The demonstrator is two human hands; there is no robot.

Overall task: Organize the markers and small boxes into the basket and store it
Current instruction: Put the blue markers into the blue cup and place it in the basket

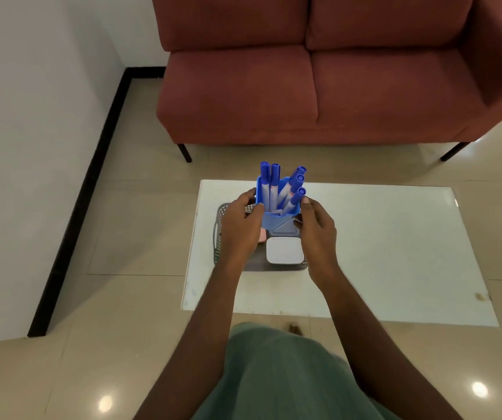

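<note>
A blue holder (274,221) full of several blue-capped markers (269,183) stands over the far part of a grey perforated basket (218,237) on the white table (380,237). My left hand (239,228) grips the holder's left side and my right hand (316,228) grips its right side. A small white box (283,250) lies in the basket's near right part. A pink box (262,236) shows as a sliver behind my left hand, mostly hidden.
A red-brown sofa (319,80) stands beyond the table on thin black legs. A white wall with black skirting (71,213) runs along the left. Glossy beige floor tiles surround the low table.
</note>
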